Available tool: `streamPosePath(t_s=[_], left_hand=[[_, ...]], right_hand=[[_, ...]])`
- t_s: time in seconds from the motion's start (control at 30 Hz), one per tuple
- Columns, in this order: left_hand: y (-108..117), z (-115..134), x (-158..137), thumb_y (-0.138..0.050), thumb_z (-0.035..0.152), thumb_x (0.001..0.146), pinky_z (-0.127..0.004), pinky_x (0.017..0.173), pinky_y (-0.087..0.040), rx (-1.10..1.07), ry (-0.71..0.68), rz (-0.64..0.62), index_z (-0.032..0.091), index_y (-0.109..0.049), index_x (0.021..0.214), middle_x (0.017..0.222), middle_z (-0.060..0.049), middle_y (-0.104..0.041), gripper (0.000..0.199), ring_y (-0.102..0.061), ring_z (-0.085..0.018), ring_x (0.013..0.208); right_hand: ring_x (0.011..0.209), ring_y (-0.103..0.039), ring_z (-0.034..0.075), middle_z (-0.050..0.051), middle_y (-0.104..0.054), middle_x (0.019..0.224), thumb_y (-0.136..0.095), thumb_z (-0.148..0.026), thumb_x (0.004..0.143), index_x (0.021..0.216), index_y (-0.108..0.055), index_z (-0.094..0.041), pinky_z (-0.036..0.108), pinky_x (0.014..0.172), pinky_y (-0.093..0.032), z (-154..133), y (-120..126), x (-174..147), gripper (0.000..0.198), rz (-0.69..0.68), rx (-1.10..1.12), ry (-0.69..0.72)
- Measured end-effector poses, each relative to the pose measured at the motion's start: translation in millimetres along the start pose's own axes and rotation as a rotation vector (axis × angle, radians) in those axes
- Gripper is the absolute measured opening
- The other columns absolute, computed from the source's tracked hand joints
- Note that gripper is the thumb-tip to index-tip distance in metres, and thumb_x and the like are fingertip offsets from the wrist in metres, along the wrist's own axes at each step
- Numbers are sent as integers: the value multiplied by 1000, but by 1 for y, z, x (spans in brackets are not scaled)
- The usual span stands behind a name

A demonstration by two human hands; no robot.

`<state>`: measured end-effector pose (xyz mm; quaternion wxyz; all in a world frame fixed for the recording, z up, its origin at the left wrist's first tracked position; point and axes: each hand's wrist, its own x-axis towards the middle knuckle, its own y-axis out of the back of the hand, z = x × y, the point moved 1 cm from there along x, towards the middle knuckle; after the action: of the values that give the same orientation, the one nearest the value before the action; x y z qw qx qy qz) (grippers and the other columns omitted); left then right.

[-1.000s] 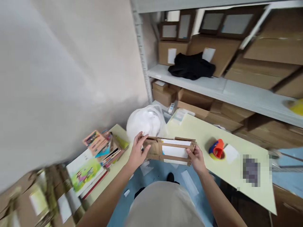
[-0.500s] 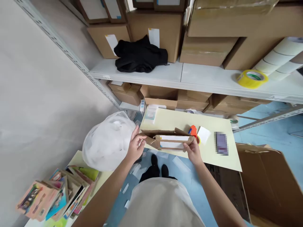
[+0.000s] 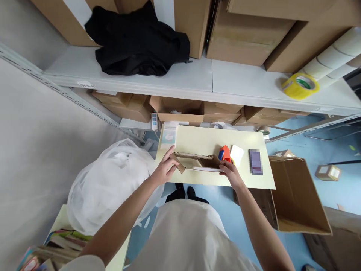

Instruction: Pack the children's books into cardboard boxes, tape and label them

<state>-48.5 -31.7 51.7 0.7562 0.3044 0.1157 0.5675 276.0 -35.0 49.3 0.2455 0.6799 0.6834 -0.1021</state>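
Between my two hands is a small cardboard box (image 3: 207,162), held over the pale yellow table with its opening facing me. Its inside shows partly, and a white label runs along its near edge. My left hand (image 3: 167,167) grips a flap at the box's left end. At the right end, my right hand (image 3: 229,173) pinches the box wall, fingers on top. Just beyond my right hand lies an orange tape dispenser (image 3: 225,152) with a blue part. White paper (image 3: 237,153) rests beside it.
A purple pixelated item (image 3: 255,162) lies on the table's (image 3: 197,137) right side. Left stands a big white plastic bag (image 3: 109,184) near stacked books (image 3: 56,248). A large open carton (image 3: 299,195) is at right. The shelf (image 3: 239,82) holds black cloth (image 3: 141,41) and yellow tape (image 3: 301,86).
The view has shifted closer to the shelf and table. The box has tipped, so its opening and inside show more and its labelled side shows less. Both hands keep their hold.
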Motion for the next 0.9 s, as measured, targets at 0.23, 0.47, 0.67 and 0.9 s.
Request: streamPosePath(t_s=[0.23, 0.47, 0.67, 0.9], left_hand=[[-9, -18, 16, -49, 24, 87, -45, 102, -42, -50, -1, -55, 20, -61, 89, 154, -11, -24, 13, -35, -28, 137], [-44, -12, 14, -54, 24, 84, -48, 104, -38, -55, 348, 284, 20, -56, 94, 131, -14, -45, 11, -35, -29, 135], [-58, 2, 14, -68, 18, 68, -34, 72, -56, -54, 471, 585, 20, -45, 111, 121, -13, -41, 49, -59, -21, 100], [-56, -1, 7, -69, 23, 68, -30, 67, -57, -88, 599, 634, 20, -46, 89, 86, -2, -57, 31, -65, -16, 82]], right_hand=[[57, -56, 14, -1, -55, 65, -65, -33, 63, 66, -53, -21, 31, 53, -53, 3, -12, 7, 17, 177, -69, -93], [61, -57, 19, 0, -54, 62, -55, -31, 70, 69, -46, -24, 35, 56, -52, 3, -10, 11, 12, 236, -401, 63], [85, -63, 23, 10, -60, 104, -50, -23, 78, 98, -51, -21, 36, 68, -52, -4, -3, 15, 19, 88, -741, 499], [108, -57, 25, 11, -42, 136, -60, -30, 81, 122, -53, -25, 33, 67, -55, -15, 10, 21, 41, -251, -1050, 646]])
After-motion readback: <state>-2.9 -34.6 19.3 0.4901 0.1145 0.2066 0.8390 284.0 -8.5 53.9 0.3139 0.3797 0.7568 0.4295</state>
